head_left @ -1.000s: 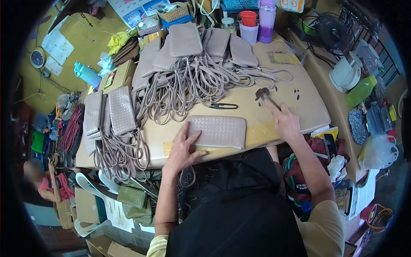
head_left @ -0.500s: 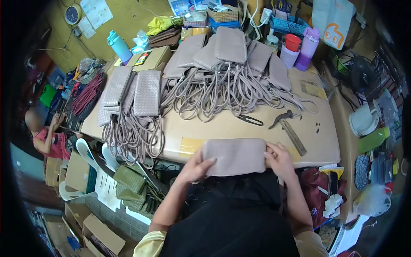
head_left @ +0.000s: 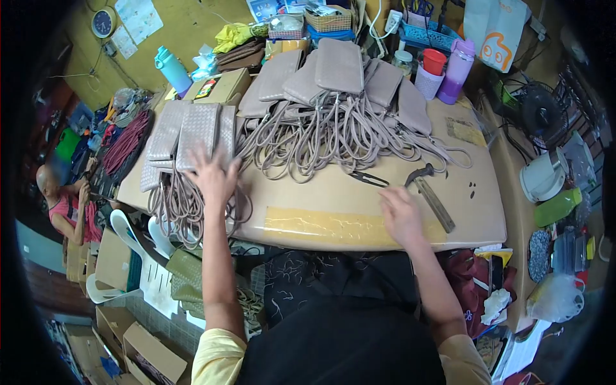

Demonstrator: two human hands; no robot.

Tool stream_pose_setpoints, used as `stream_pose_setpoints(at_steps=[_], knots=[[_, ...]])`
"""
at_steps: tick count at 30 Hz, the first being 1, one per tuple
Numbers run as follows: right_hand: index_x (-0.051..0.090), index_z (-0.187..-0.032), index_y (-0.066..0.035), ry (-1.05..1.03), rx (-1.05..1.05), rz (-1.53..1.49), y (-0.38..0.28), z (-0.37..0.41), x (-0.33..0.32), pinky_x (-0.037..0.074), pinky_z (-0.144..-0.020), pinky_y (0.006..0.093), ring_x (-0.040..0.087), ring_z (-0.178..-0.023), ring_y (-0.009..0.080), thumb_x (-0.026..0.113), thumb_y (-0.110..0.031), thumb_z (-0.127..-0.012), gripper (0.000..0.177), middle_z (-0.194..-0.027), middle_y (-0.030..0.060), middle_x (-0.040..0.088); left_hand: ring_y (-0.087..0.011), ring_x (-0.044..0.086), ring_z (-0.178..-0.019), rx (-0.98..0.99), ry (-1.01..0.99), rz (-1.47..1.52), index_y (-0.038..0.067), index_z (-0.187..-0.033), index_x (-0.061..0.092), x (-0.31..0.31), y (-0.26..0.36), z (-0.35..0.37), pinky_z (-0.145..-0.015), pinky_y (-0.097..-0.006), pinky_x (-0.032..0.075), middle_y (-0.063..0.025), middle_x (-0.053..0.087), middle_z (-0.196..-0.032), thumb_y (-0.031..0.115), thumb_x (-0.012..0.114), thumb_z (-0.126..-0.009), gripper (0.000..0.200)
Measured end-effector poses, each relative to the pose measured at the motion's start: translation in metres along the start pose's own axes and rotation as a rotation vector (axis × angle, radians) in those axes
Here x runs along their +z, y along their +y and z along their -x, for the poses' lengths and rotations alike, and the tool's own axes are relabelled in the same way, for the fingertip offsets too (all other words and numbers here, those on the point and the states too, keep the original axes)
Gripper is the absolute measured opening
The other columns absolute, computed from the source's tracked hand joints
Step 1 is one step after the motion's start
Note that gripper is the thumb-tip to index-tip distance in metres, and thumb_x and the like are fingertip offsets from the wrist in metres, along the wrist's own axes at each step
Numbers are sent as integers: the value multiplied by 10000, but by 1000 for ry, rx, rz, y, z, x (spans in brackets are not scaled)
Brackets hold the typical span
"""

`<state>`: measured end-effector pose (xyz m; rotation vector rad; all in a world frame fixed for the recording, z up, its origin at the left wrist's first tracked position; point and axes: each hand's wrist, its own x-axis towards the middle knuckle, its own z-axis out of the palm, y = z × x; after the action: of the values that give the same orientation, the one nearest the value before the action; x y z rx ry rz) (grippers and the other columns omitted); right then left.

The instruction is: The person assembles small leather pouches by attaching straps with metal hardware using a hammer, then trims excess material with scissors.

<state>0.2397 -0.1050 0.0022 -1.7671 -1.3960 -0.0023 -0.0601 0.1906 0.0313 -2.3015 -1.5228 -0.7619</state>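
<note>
My left hand [head_left: 215, 176], fingers spread and blurred, reaches over the lower end of a woven grey-mauve pouch [head_left: 199, 128] on the left pile. Straps [head_left: 176, 205] of the pile hang in loops below it, over the table's front edge. Above the bare tabletop on the right, my right hand [head_left: 402, 216] has its fingers curled together; I cannot tell what, if anything, is in them. Black thread snips [head_left: 369, 178] lie right at its fingertips. A hammer [head_left: 433, 199] with a wooden handle rests just to the right of that hand.
More pouches [head_left: 340, 67] with looped straps [head_left: 321, 138] are heaped at the back. Behind them stand bottles [head_left: 457, 70] and a red cup [head_left: 434, 61]. Yellow tape [head_left: 321, 224] covers the table's front edge. A person [head_left: 70, 208] sits at far left, beyond a white chair [head_left: 157, 282].
The pouch held in both hands has left my lap area; another woven pouch now tops the left pile. My left hand moved up-left to it, my right hand up toward the snips.
</note>
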Motion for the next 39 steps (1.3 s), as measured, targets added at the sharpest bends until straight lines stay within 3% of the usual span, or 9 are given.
stream_pose_setpoints(at_steps=[2,8,12,18,24,32,34,36,39], knots=[[603,-1110,-11,-70,-61,118,-4,-15,21,428,-932,407,526,-1112,335,663,-90,-798,327,-1163,156,560,-462,131,-1416,64,-316,-11,258,-1214,643,15,-8,4,-1058,-717,101,-169,243,-1539,394,698,-771,466],[603,-1074,-37,-135,-4,214,13,-38,54,395,-890,435,492,-1042,322,667,-170,-813,300,-1078,135,533,-414,148,-1430,-63,-645,82,254,-1192,656,-17,-9,-44,-1060,-715,110,-139,251,-1544,343,698,-769,434],[611,-999,-43,-103,-51,244,23,-33,62,397,-844,443,497,-955,307,666,-169,-811,233,-995,120,525,-391,141,-1436,220,-253,-18,242,-1297,570,14,10,-63,-1059,-717,141,-92,243,-1551,371,662,-795,526],[627,-933,-48,-57,-40,233,18,-31,54,408,-830,435,505,-949,300,659,-135,-804,159,-963,104,534,-403,131,-1435,15,-393,-262,305,-1473,297,39,20,-70,-1011,-778,114,-9,177,-1573,186,632,-755,802],[627,-945,-36,-56,-46,197,15,-32,49,409,-828,414,510,-928,294,661,-69,-783,169,-951,99,531,-422,124,-1430,44,-245,-320,306,-1486,277,62,-26,-68,-987,-802,109,18,151,-1578,91,590,-731,845],[614,-916,-51,-54,-45,210,19,-36,57,410,-835,432,511,-940,307,600,-97,-837,93,-961,114,544,-397,141,-1430,10,-447,-382,271,-1496,240,21,-10,-76,-1037,-735,178,-2,118,-1582,384,824,-624,1055],[610,-898,-53,-68,-19,203,20,-38,59,411,-832,433,514,-931,307,586,-99,-847,73,-946,111,547,-362,261,-1384,300,-77,-238,183,-1412,395,24,-7,-71,-1055,-614,283,-73,252,-1521,364,822,-635,906],[606,-880,-56,-80,7,196,20,-41,61,411,-829,434,517,-923,306,571,-101,-857,62,-930,109,549,-303,503,-1121,214,-245,8,55,-1120,596,29,8,-74,-891,-490,410,-152,532,-1216,263,770,-702,499],[600,-859,-58,-97,19,216,16,-40,60,413,-825,434,520,-903,307,549,-110,-870,73,-907,104,550,-298,528,-1093,163,-449,-137,27,-1048,654,59,20,-75,-876,-497,405,-182,588,-1160,296,573,-829,356]])
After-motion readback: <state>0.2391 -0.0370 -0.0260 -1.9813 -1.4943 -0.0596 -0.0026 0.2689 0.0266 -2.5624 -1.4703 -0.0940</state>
